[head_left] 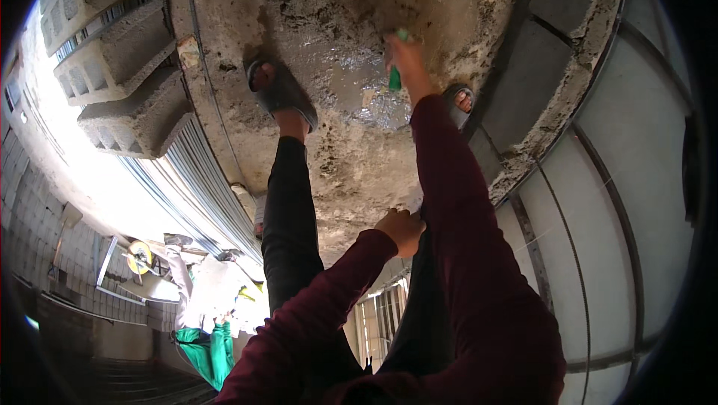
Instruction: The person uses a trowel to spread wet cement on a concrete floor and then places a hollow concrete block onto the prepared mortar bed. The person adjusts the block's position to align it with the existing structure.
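My right hand [404,59] reaches down to the wet floor between my feet. Its fingers are wrapped round a long green object [394,79], which shows on both sides of the hand; its exact kind is not clear. Beside it, a shiny wet patch [374,102] lies on the rough concrete. My left hand [402,231] is curled closed by my right leg, next to my right sleeve. Whatever its fingers may hold is hidden.
Hollow concrete blocks [131,53] stand at the left, above long metal bars [198,177]. A raised concrete edge [550,124] and pale metal panels [598,210] run along the right. Another person in green clothing [208,349] is at the lower left. My left sandal [288,94] is on the floor.
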Available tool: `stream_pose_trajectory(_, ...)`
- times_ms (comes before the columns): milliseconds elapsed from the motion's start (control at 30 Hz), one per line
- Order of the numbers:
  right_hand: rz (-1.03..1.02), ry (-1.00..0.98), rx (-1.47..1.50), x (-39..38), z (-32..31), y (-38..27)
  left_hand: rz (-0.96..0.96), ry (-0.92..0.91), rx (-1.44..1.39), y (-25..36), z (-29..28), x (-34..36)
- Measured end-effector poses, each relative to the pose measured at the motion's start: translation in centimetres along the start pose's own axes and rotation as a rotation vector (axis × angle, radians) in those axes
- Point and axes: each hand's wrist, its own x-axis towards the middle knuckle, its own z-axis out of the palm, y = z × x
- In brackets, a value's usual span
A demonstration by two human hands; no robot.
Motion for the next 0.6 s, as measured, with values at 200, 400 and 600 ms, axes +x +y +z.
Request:
stream_pose_trajectory(200,0.090,-0.328,0.102,-3.1,-1.1,-7.2,0.001,-0.011,0.036,-0.2,0.9,1.0)
stream_pose_trajectory(400,0.140,-0.392,0.030,-8.1,-5.7,-10.0,-0.060,-0.074,0.088,1.7,-1.9,2.0)
stream_pose_trajectory(600,0.159,-0.502,0.093,-13.0,-15.6,-13.1,-0.036,-0.124,0.219,3.8,-3.4,3.8)
